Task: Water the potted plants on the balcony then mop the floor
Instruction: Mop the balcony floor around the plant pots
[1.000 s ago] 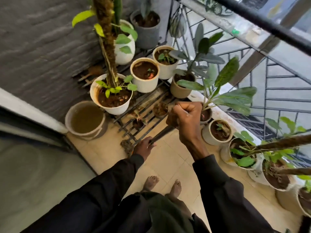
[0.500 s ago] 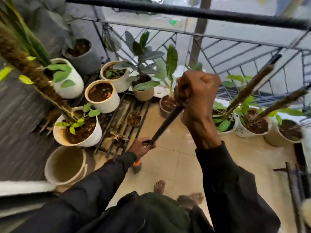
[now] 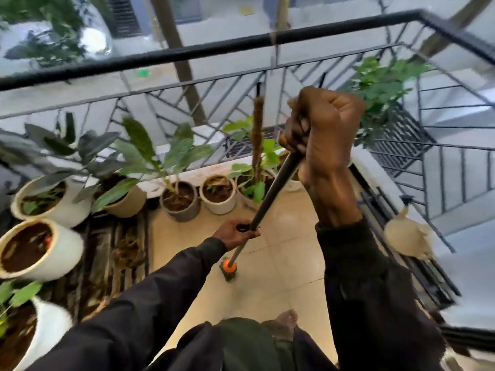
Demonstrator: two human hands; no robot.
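Note:
A mop with a dark handle (image 3: 273,191) slants down to a small mop head (image 3: 228,271) with an orange collar, resting on the beige tiled floor (image 3: 270,287). My right hand (image 3: 318,129) grips the top of the handle in a fist, raised high. My left hand (image 3: 235,232) grips the handle lower down, just above the collar. Potted plants stand along the railing: white pots (image 3: 42,247) on the left, a grey pot (image 3: 182,207) and a white pot (image 3: 218,195) in the middle.
A black metal railing (image 3: 203,50) bounds the balcony ahead and to the right. A dark slatted rack (image 3: 112,253) lies under the left pots. A pale round object (image 3: 407,236) sits on the right ledge. My bare foot (image 3: 284,322) is on the tiles below.
The view has swung right, from the pots by the wall to the railing corner. The mop head has moved right, off the rack edge onto the open tiles; both hands keep their grip.

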